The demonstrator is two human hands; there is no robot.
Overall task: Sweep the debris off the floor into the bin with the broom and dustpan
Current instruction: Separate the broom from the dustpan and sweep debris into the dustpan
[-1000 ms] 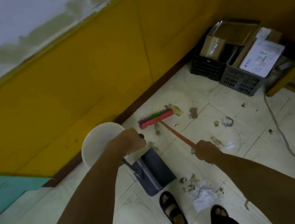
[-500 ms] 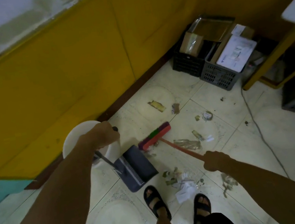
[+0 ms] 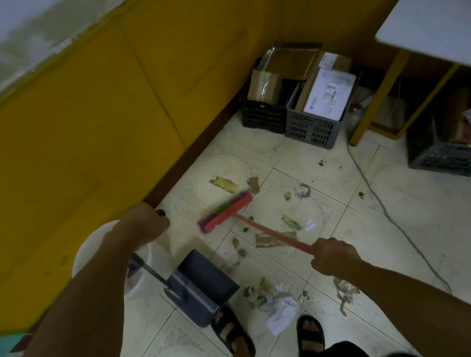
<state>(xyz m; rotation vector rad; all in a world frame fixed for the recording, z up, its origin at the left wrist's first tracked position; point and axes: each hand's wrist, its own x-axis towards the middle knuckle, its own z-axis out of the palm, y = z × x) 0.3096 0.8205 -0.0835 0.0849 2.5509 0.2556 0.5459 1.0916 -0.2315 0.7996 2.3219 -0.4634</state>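
Debris (image 3: 275,297) is mid-gathering: the right hand (image 3: 333,257) grips the broom (image 3: 226,212), and the left hand (image 3: 144,224) is closed on the dustpan (image 3: 202,284) handle. Next, probably, a pull toward the pan.

The dustpan (image 3: 203,284) sits on the floor (image 3: 427,239) just ahead of the person's left foot (image 3: 232,330), with the bin (image 3: 96,250) behind and to its left against the wall (image 3: 92,124), partly under the left hand (image 3: 144,224). The broom (image 3: 226,211) head rests on the floor ahead and right of the dustpan, its handle slanting back to the right hand (image 3: 333,258), with debris (image 3: 276,300) scattered around it and heaped before the feet. Two crates (image 3: 289,118) stand in the far corner, left of a surface (image 3: 439,22), under which sits another crate (image 3: 456,152).
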